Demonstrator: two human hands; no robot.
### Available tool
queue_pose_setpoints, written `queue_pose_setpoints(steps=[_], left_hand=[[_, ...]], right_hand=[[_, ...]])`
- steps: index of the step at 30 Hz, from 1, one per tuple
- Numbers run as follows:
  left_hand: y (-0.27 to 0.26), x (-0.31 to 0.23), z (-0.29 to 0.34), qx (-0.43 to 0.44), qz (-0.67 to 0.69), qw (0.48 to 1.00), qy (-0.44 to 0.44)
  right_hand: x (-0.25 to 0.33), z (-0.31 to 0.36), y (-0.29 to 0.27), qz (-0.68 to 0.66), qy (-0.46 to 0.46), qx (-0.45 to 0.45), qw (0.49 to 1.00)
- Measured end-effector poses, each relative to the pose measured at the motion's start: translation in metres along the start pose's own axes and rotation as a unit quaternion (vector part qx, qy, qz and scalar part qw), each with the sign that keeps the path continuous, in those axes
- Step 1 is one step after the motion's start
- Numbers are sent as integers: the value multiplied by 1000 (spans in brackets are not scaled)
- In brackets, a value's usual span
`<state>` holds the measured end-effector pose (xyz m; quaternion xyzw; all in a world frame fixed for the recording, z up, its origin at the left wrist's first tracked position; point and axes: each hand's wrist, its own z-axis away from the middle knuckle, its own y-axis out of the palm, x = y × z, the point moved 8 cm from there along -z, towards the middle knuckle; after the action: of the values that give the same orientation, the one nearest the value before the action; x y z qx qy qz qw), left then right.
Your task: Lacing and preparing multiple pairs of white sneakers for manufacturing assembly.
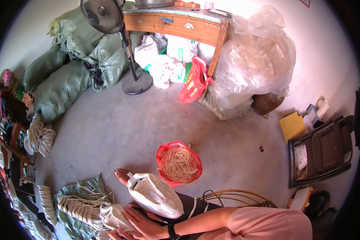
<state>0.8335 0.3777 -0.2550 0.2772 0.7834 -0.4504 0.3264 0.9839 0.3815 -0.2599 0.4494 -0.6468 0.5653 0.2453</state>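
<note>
**White shoe on the lap, hand flat on a second shoe**

White high-top shoe (pixel 155 195) lies across the person's lap, toe toward lower right, opening toward upper left. No hand on it.

Just left of it, second white shoe (pixel 115 218), low near the frame's bottom edge. One hand (pixel 142 225) rests on this shoe, fingers spread and flat, not closed around anything. The arm, in a pink sleeve with a dark wristband, comes in from the lower right; cannot tell for sure which hand it is, reads as the right. The other hand barely shows at the bottom edge; state cannot be told.

Left of the shoes: row of laced white shoes (pixel 78 208) lying on a green sack (pixel 88 186) spread on the floor.

Ahead of the lap: red bag (pixel 179 163), open, full of pale laces, on the concrete floor (pixel 120 124).

Farther out: standing fan (pixel 120 36), stuffed green sacks (pixel 64 76) against the wall, wooden table (pixel 180 24), big clear plastic bag (pixel 254 60). Dark chair (pixel 324 152) at right.
</note>
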Motion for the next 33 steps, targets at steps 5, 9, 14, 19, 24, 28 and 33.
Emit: queue_pose_setpoints(steps=[5, 9, 14, 19, 24, 28, 33], left_hand=[[6, 3, 4, 3, 5, 1000, -6], [9, 8, 7, 6, 6, 1000, -29], [13, 4, 6, 13, 7, 999, -30], [15, 6, 6, 15, -15, 1000, 9], [16, -5, 5, 5, 5, 1000, 11], [17, -8, 6, 18, 37, 998, -51], [16, -14, 4, 17, 34, 998, -47]], right_hand=[[-6, 1, -1, -4, -2, -2, 1000], [-8, 1, -4, -27, -2, -5, 1000], [-10, 2, -7, -38, 48, 71, 996], [-12, 4, -6, -27, 38, 66, 997], [-15, 4, -4, -29, 36, 61, 997], [-17, 5, -4, -40, -2, -23, 999], [-19, 6, 1, -50, 0, -12, 999]])
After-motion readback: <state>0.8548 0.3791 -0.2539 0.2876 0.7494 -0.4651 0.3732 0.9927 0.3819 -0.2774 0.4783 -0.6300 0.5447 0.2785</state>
